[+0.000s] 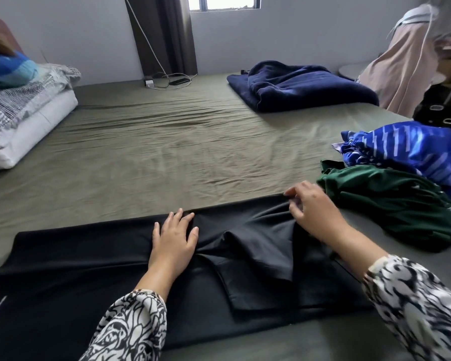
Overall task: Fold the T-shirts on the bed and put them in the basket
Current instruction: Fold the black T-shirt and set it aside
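A black T-shirt [76, 277] lies spread across the near part of the bed [154, 152], one sleeve folded inward over the body. My left hand [173, 238] presses flat on its middle with straight fingers. My right hand [313, 207] pinches the far right edge of the black fabric near the shoulder. A crumpled green T-shirt [391, 204] lies just right of that hand, and a blue patterned T-shirt [412, 149] is heaped behind it. No basket is in view.
A folded navy blanket [297, 87] sits at the far right of the bed. Pillows and a patterned cover [18, 115] are stacked at the left. A charger and phone [172, 82] lie by the wall. Clothes hang at the right edge [406, 61].
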